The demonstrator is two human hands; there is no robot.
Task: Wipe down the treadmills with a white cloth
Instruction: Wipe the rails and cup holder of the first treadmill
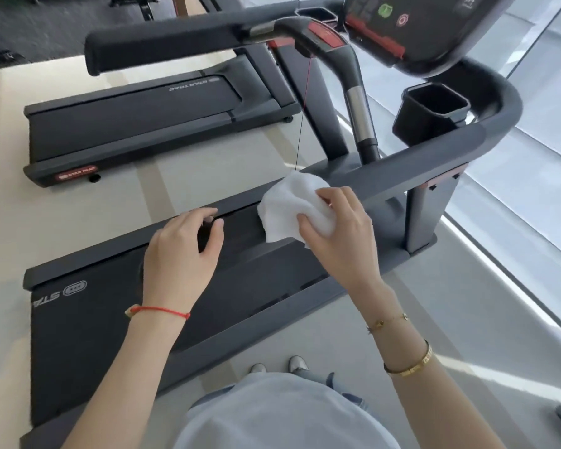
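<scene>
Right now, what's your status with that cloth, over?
Right hand grips cloth, near treadmill's right handrail. Left hand free, fingers loosely curled above deck. Red safety cord hangs just above cloth.

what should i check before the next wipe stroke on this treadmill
1. Cloth held: right hand grips the white cloth bunched in its fingers. Ok.
2. Cloth on a surface: whether it touches the near handrail or hangs just off it, cannot tell.
3. Left hand free: fingers loosely curled, holding nothing, above the belt. Ok.
4. Red safety cord: hangs straight down to the cloth's top edge, could snag. Not ok.
5. Cup holder: looks empty from here. Ok.
6. Belt moving or stopped: cannot tell.
</scene>
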